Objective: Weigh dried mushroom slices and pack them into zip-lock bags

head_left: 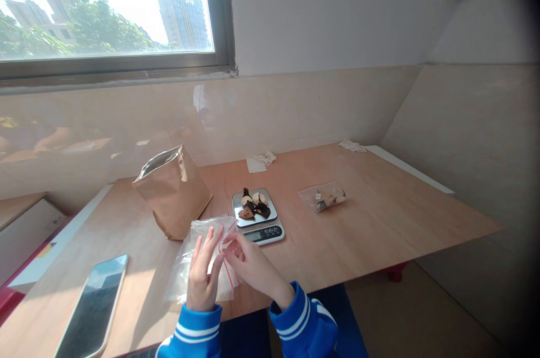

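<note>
Both of my hands work at a clear zip bag (198, 234) with a red seal line, held just above the near table edge. My left hand (202, 276) has its fingers stretched up against the bag's mouth. My right hand (248, 265) pinches the bag's top edge from the right. Just beyond them stands a small digital kitchen scale (268, 231) with several dark and pale dried pieces (254, 204) on its steel plate.
An open brown paper bag (172, 195) stands left of the scale. A filled clear zip bag (324, 197) lies to the right. A smartphone (93, 307) lies at the near left on the wooden table (379, 223). Paper scraps (261, 161) lie by the wall.
</note>
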A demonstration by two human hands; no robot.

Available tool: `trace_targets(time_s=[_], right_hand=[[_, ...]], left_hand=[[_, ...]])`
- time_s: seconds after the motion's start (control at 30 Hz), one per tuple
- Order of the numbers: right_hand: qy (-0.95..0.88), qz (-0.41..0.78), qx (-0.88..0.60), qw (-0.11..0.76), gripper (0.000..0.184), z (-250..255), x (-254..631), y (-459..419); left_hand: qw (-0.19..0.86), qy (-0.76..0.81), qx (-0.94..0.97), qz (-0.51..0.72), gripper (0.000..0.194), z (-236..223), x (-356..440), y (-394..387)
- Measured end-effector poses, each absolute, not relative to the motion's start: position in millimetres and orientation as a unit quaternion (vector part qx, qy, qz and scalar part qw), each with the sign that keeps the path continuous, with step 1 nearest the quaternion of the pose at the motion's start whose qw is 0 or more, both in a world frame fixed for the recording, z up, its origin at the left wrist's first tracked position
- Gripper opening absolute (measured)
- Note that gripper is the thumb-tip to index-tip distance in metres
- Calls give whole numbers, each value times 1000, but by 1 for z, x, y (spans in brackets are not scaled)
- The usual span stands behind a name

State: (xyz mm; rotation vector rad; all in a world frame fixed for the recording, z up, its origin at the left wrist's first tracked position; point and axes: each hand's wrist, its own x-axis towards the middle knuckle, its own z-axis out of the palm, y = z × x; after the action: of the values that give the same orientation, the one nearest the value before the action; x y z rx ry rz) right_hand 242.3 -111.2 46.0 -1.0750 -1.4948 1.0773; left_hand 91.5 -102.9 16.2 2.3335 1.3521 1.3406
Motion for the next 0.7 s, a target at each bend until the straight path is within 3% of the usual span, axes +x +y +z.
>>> trace_targets(time_s=[0.27, 0.53, 0.7], right_hand=[[-553, 324, -515, 570, 5, 36, 239, -102], [-588, 331, -485, 557, 25, 33, 288, -95], [-594, 142, -565, 555, 30, 13, 313, -87]], left_hand=[[65, 567, 623, 535, 35, 40, 100, -119], [82, 565, 492, 657, 41, 76, 121, -95], [145, 596, 440, 656, 49, 69, 135, -55]])
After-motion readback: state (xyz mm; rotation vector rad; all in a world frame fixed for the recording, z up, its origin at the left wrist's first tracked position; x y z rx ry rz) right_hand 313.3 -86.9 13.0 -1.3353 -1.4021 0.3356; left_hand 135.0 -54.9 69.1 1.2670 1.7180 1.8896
